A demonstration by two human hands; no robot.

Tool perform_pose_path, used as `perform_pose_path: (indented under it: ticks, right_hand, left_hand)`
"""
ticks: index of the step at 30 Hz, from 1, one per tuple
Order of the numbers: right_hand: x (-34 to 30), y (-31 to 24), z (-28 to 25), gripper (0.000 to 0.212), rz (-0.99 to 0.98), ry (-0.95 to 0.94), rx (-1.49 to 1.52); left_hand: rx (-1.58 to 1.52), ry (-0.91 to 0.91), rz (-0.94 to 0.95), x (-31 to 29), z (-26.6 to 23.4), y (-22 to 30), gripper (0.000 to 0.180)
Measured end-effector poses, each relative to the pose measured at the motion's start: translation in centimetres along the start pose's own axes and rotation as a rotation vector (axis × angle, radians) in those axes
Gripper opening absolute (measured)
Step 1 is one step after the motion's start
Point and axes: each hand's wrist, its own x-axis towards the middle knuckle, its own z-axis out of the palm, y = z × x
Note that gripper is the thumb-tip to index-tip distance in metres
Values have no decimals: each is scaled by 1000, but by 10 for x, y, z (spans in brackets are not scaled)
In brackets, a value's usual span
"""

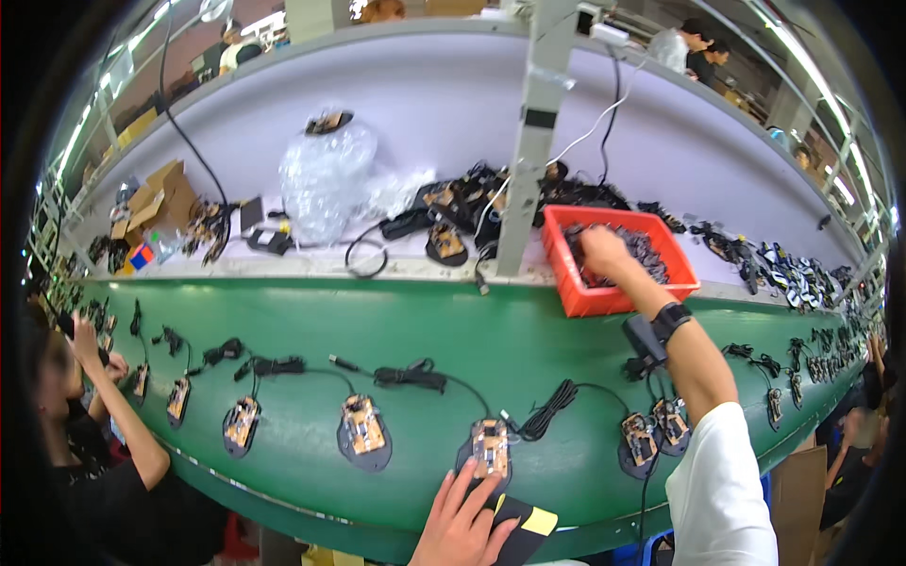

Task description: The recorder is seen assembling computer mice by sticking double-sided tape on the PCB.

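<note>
My left hand [462,521] is at the near edge of the green belt, fingers stretched out. Its fingertips touch the lower end of a computer mouse base with a tan circuit board [491,445], whose black cable runs up and left. Beside the thumb is a flat black piece with yellow strips [525,530]; whether the thumb touches it I cannot tell. My right hand [602,253] reaches down into a red plastic bin [590,302] of small dark parts [645,253]. Its fingertips are hidden among them. A black band [672,321] circles the right wrist.
More mouse bases with boards and coiled cables line the green belt [283,325], among them one base [364,432] to the left and a pair [638,443] to the right. A grey post [528,141] stands left of the bin. Co-workers sit at both sides.
</note>
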Motion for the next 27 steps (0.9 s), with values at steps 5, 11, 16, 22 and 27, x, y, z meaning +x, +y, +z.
perform_pose_path:
  ticks: [5, 11, 16, 22, 27]
  right_hand:
    - [-57, -52, -59, 29, -223, 476, 467]
    - [-215, -169, -92, 28, -536, 68, 1031]
    - [-241, -183, -57, 26, -506, 89, 1057]
    - [-241, -188, -53, 26, -543, 146, 899]
    - [-238, -186, -64, 25, -619, 84, 794]
  left_hand:
    - [47, -29, -23, -1, -10, -5, 31]
    - [12, -42, -93, 8, -7, -8, 31]
    - [108, -36, -39, 15, -1, -10, 36]
    - [111, -28, -80, 14, 0, -7, 36]
    - [110, -2, -92, 14, 3, -6, 34]
